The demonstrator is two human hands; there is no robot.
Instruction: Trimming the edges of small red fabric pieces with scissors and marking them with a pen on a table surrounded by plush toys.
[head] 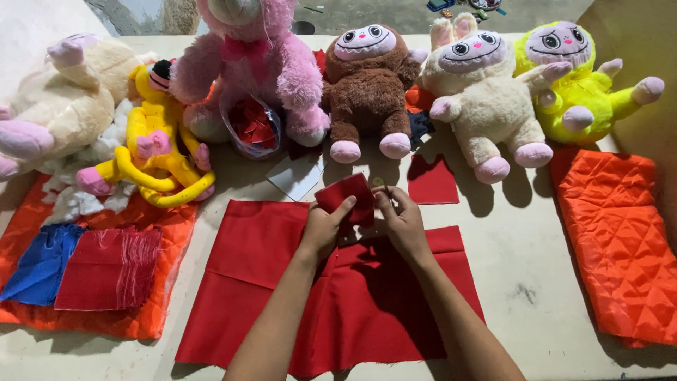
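both hands meet over the middle of the table. the left hand pinches a small red cloth piece between thumb and fingers, held up just above the big red cloth sheet. the right hand is closed narrow at the piece's right edge, gripping something too small to make out. the work looks early: the big sheet lies mostly whole, one red square lies apart near the brown plush toy, and a bag of red scraps sits behind.
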